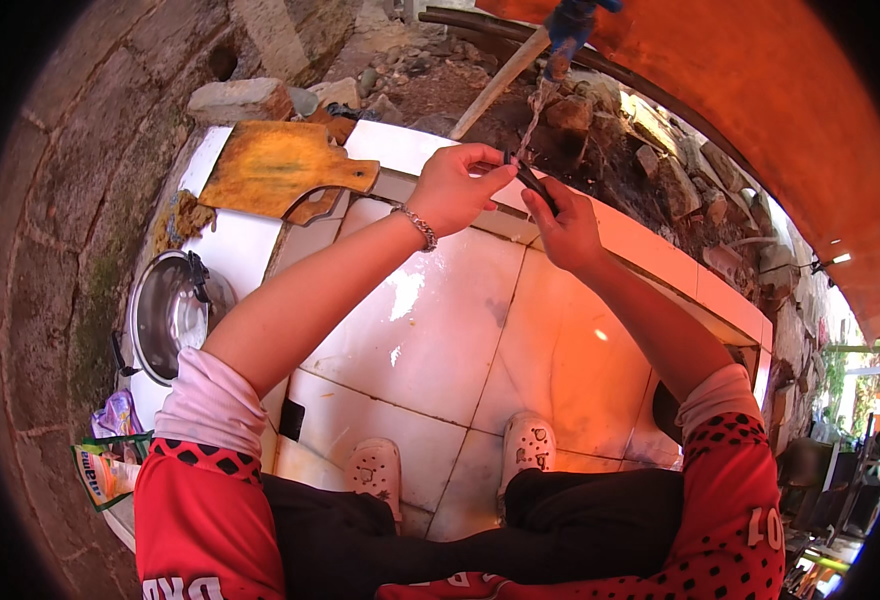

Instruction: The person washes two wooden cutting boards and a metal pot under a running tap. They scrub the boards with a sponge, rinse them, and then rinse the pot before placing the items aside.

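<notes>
A stream of water [537, 112] falls from a blue tap [569, 30] at the top of the view. Under it, my right hand [571, 229] grips a slim, dark, handle-like object [531, 178]; its exact kind cannot be told. My left hand [455, 187], with a chain bracelet [419, 227] at the wrist, pinches the object's far end between thumb and forefinger. Both hands are raised over the far tiled ledge [402, 146]. Part of the dark object is hidden in my right fist.
Wooden cutting boards [267, 169] lie on the left ledge, near a scrubbing pad [183, 219] and a steel pot [173, 315] with dark handles. Product packets [109, 469] sit farther down. Rocks [665, 176] border the far ledge; an orange sheet [747, 97] hangs right. White tiles [410, 315] form the floor.
</notes>
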A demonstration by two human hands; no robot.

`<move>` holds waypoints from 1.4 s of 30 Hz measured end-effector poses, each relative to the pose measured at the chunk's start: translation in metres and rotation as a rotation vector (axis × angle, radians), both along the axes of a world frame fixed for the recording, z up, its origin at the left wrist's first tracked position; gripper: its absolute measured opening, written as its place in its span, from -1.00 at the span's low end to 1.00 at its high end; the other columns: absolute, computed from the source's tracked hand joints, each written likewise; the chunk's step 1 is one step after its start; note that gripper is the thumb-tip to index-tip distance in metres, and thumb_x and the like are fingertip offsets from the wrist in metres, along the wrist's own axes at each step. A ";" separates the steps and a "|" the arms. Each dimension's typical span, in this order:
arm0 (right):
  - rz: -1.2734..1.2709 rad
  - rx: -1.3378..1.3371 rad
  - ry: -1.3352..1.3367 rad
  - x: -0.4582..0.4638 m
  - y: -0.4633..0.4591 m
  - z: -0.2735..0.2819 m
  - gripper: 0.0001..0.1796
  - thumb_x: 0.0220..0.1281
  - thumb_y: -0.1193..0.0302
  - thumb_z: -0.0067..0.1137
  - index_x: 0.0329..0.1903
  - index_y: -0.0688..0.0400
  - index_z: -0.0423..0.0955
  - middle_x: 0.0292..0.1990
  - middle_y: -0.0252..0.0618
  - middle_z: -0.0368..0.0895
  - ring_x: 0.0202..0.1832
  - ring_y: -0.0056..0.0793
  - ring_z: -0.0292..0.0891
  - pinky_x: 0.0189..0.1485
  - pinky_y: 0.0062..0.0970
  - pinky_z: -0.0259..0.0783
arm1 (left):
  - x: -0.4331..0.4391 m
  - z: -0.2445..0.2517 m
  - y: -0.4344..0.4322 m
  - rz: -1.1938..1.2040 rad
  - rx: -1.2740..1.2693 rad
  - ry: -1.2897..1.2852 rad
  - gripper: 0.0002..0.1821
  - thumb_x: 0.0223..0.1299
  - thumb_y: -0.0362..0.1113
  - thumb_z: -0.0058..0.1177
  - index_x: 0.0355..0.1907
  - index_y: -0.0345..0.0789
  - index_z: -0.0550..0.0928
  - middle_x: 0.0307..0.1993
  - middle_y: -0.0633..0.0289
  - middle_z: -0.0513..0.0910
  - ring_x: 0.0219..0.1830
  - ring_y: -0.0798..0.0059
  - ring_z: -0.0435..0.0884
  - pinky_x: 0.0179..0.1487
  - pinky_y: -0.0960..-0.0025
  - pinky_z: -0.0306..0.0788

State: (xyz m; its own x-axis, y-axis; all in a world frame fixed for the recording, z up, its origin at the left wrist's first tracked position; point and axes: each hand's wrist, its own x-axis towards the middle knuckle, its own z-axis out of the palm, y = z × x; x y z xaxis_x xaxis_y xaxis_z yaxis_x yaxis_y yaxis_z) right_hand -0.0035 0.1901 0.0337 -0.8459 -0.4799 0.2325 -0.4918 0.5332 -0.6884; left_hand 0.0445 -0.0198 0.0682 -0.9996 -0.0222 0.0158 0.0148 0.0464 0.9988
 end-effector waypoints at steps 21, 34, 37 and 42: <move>0.042 0.191 0.069 -0.011 -0.020 0.042 -0.52 0.38 -0.02 0.25 -0.27 0.19 0.67 -0.52 -0.05 0.64 -0.42 0.00 0.61 -0.32 -0.15 0.46 | -0.001 0.011 0.000 0.084 -0.110 0.045 -0.62 0.49 -0.06 0.17 0.06 -0.36 0.63 -0.18 0.22 0.76 -0.21 0.51 0.79 -0.28 0.44 0.69; -0.104 -0.506 -0.190 -0.037 0.000 -0.008 -0.70 0.44 0.25 0.22 -0.31 0.24 0.65 -0.62 -0.42 0.51 -0.54 -0.68 0.38 -0.45 -0.48 0.30 | -0.035 0.011 0.037 -0.035 -0.579 0.448 -0.70 0.53 -0.18 0.02 -0.09 -0.37 0.72 -0.32 0.08 0.76 -0.31 0.30 0.77 -0.24 0.29 0.59; -0.187 -0.521 -0.189 -0.045 0.019 -0.021 -0.67 0.49 0.31 0.23 -0.43 0.17 0.49 -0.64 -0.45 0.42 -0.64 -0.70 0.31 -0.58 -0.55 0.23 | -0.043 0.015 0.046 -0.002 -0.496 0.328 -0.69 0.49 -0.12 0.09 -0.12 -0.32 0.75 -0.38 0.08 0.75 -0.42 0.24 0.72 -0.24 0.24 0.56; -0.274 -0.440 -0.197 -0.044 0.048 -0.034 -0.61 0.43 0.20 0.25 -0.46 0.20 0.50 -0.66 -0.44 0.39 -0.60 -0.65 0.29 -0.50 -0.42 0.25 | -0.064 0.042 0.041 0.035 -0.807 0.379 -0.51 0.44 0.13 0.13 -0.40 -0.27 0.75 -0.59 0.18 0.66 -0.51 0.28 0.63 -0.33 0.25 0.49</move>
